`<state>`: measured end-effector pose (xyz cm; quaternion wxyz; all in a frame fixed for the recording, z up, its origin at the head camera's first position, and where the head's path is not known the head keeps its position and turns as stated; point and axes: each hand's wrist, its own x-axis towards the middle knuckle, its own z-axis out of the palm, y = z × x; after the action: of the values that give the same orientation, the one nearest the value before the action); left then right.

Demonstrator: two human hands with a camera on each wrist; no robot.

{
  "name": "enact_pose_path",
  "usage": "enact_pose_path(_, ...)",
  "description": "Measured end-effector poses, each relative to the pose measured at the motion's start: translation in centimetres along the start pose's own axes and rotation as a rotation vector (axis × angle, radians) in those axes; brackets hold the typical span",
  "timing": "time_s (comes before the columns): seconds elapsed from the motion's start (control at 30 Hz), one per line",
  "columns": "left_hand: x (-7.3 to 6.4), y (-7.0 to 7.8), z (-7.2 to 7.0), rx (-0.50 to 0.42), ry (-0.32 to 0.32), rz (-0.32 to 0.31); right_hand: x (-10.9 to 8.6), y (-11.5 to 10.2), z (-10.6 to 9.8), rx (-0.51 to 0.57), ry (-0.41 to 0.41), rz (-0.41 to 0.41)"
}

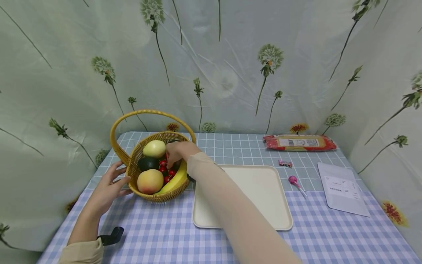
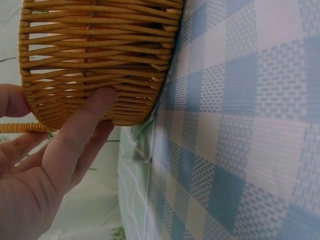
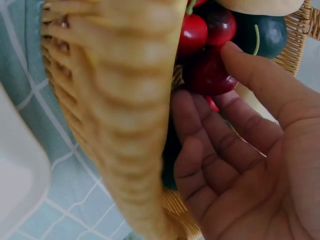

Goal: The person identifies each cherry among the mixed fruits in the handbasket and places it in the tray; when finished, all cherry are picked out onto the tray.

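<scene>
Cherry (image 3: 207,75), round, glossy and dark red, was pinched inside a honey-coloured wicker basket (image 1: 159,197)

The person's right hand (image 3: 245,135) reached over the rim, thumb and curled fingers grasping the cherry among other bright-red cherries (image 3: 192,35). The left hand (image 1: 110,185) was relaxed, its fingertips resting against the basket's outer side. Around the cherries lay a round, pale yellow-green fruit (image 1: 154,148), an oval, dark-green fruit (image 1: 148,164), a yellow-and-pink peach (image 1: 150,181) and a curved yellow banana (image 1: 176,181). Just beside the basket, partly hidden by the right forearm, a cream rectangular tray (image 1: 260,183) lay on the check-covered worktop (image 1: 158,234).
</scene>
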<state>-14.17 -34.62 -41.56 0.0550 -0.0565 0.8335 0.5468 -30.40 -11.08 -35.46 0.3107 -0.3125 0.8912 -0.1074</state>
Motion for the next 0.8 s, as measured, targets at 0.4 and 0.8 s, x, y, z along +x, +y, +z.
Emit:
enact_pose_path(0.4,-0.1,0.1,0.0,-0.01,-0.002,-0.02,-0.3,0.0,-0.2,-0.035,0.043,-0.134)
enact_pose_path(0.8,-0.1,0.1,-0.2,-0.001,-0.01,-0.027,-2.3,-0.1,-0.1,-0.076,0.128,-0.357)
